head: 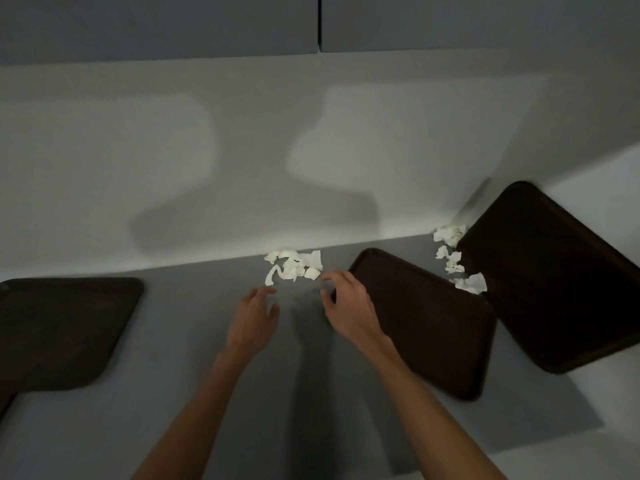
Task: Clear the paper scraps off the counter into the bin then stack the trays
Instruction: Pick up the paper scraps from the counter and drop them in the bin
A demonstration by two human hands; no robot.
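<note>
Head view: on the grey counter (pixel 207 393), a pile of paper scraps (pixel 294 266) lies just left of the middle tray (pixel 422 327), against the wall (pixel 242 150). The left hand (pixel 254 317) and right hand (pixel 346 303) hover just short of that pile, fingers loosely curled, grasping nothing. Further scraps (pixel 453 258) lie between the middle tray and the right tray (pixel 554 278). A third tray (pixel 62 327) sits well left.
</note>
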